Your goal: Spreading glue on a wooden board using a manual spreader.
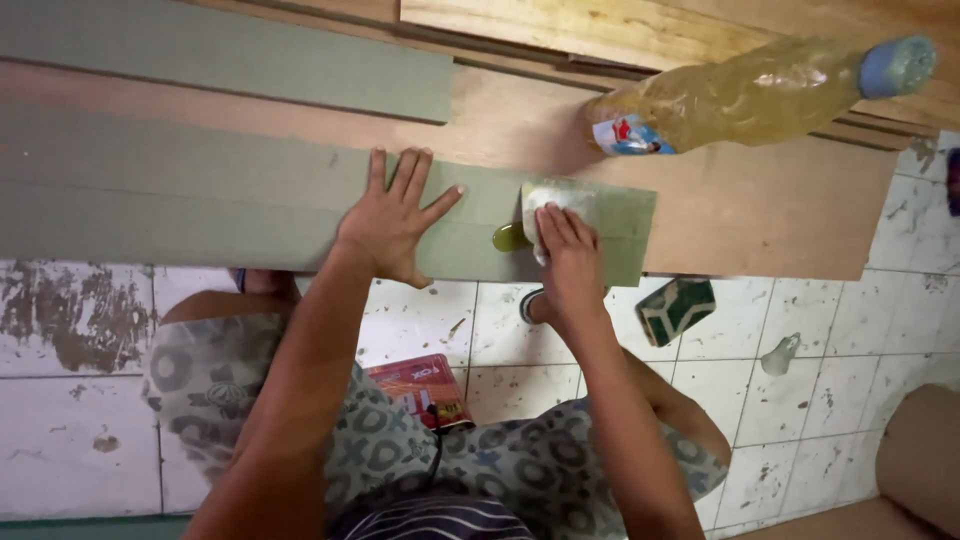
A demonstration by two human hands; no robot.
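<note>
A long grey-green laminate strip (200,215) lies across a plywood board (760,215). My left hand (395,220) presses flat on the strip, fingers spread. My right hand (565,250) holds a pale scraper card (545,198) against the strip near its right end, beside a small puddle of yellowish glue (508,238). A plastic bottle of yellow liquid (750,95) with a blue cap lies on the board just beyond my right hand.
A second grey-green strip (230,55) lies further back. Below the board are stained white floor tiles (840,330), a red tin (420,390) between my knees, a green patterned sandal (675,308) and a brown cushion (920,450) at right.
</note>
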